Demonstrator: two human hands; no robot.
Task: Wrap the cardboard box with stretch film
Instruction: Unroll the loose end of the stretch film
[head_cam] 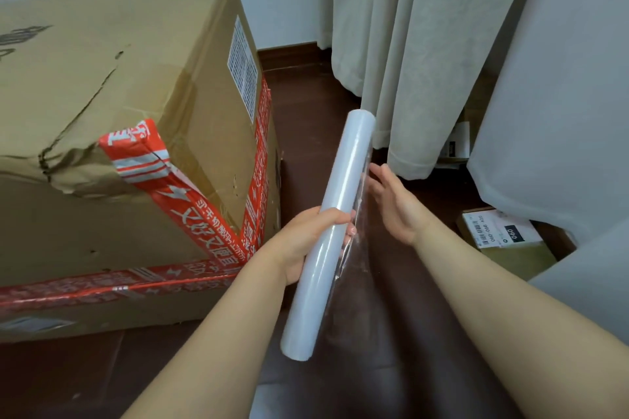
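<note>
A large dented cardboard box (112,133) bound with red printed tape fills the left half of the view and stands on the dark floor. My left hand (306,241) grips a long white roll of stretch film (335,214) around its middle, holding it nearly upright just right of the box. A loose clear edge of film (357,231) hangs off the roll's right side. My right hand (394,204) is beside the roll with fingers spread, its fingertips at or near that loose edge; I cannot tell if they touch it.
Pale curtains (408,61) hang to the floor behind the roll. A small labelled parcel (503,235) lies on the floor at the right, partly under white fabric (561,112). Dark wooden floor (391,333) lies between the box and the parcel.
</note>
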